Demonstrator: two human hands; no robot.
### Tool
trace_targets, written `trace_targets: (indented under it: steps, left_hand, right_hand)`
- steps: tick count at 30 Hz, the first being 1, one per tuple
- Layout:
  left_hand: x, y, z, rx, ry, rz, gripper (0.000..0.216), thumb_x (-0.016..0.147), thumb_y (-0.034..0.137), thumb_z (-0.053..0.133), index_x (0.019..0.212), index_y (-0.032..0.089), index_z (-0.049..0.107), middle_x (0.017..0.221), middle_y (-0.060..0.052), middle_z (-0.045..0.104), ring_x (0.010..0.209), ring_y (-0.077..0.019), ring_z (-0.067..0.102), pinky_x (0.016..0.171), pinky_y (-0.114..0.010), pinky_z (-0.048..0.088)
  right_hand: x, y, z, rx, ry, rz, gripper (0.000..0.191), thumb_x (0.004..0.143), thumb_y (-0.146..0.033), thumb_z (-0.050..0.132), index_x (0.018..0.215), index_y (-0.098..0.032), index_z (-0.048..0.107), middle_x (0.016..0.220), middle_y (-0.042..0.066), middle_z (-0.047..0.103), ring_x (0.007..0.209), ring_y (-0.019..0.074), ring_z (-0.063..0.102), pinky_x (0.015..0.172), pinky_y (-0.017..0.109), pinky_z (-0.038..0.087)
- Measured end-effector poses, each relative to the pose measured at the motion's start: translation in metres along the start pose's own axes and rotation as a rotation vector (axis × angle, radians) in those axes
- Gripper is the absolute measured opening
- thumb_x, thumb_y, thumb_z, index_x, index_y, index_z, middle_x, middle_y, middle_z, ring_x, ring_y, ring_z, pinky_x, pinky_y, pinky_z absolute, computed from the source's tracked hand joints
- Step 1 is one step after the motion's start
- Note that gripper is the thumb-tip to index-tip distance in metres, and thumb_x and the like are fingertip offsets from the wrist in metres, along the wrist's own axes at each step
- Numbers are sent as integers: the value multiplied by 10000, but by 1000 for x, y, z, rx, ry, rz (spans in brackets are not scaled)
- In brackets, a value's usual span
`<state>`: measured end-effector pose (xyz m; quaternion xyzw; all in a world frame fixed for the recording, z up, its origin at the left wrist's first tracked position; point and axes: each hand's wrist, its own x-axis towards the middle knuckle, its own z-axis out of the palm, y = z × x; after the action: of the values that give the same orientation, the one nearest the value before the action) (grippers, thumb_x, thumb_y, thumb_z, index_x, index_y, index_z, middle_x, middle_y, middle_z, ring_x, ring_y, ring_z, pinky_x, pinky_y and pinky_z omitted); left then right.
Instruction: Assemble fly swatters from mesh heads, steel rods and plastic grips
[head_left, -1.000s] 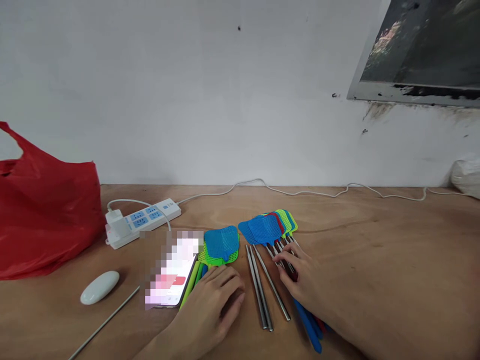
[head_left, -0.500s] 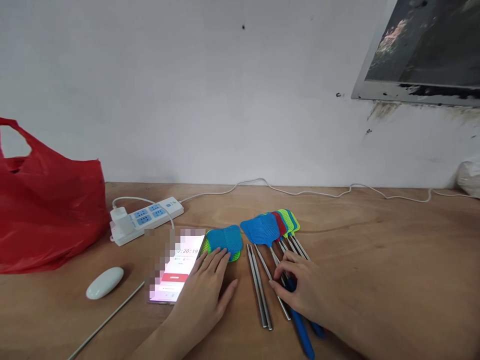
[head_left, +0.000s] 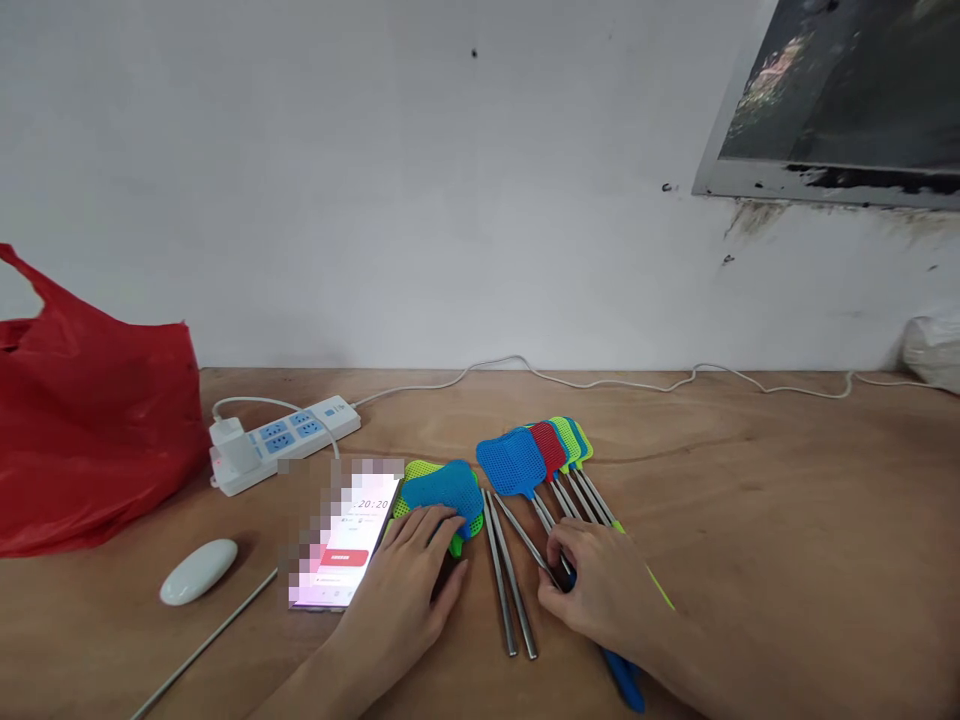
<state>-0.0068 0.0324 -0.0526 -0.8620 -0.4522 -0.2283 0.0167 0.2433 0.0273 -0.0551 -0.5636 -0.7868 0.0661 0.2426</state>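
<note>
Under the left fingers [head_left: 424, 525], the heads [head_left: 446, 485] are blue and green plastic mesh, matt and perforated. Between these and the right fingers [head_left: 559, 550], two rods [head_left: 506, 590] are bare metal, smooth with a dull shine. Just beyond the right fingers, the fan [head_left: 517, 462] is the same matt mesh in blue, red and green, on thin bright metal stems [head_left: 581, 495]. Behind those fingers a handle [head_left: 622, 682] is smooth blue plastic. The table [head_left: 750, 500] is matt, grained wood. Left of the left fingers, the phone [head_left: 341, 560] has a glossy face, and farther left the bag [head_left: 90, 440] is thin, crinkled, shiny red plastic.
</note>
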Motion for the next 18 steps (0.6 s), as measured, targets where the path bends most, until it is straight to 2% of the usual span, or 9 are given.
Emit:
trace_targets:
  steps: [4,7,12,18]
  left_hand:
    - [-1,-9,6,100,7,22,393,959,247,514,1322,119,589,1374,-184,629,1260,-366,591,1020,-571,508]
    - [-1,-12,7,129,-10,29,407,968,261,506,1335,105,585,1371,-186,640,1264,-368,597,1027,-584,504]
    - [2,-10,3,88,-25,18,378,964,245,502,1313,132,593,1324,-164,672,1218,-348,627,1014,-568,512]
    - [5,-6,-3,-23,-47,12,338,917,159,511,1239,164,615,1223,-136,693,1114,-332,648,952,-537,537]
  right_hand:
    - [1,-1,0,15,10,10,101,699,-192,622,641,-197,539,630,-25,559,574,134,489,566,272,252]
    - [2,-2,-3,69,14,33,112,678,-190,622,620,-199,526,581,-38,500,550,127,454,555,265,254]
    - [6,7,-8,379,-21,117,108,709,-223,602,639,-215,521,513,-73,391,491,112,391,509,251,276]
    - [11,16,-7,862,-128,201,123,771,-298,606,760,-229,505,595,-44,574,527,116,475,514,239,345]
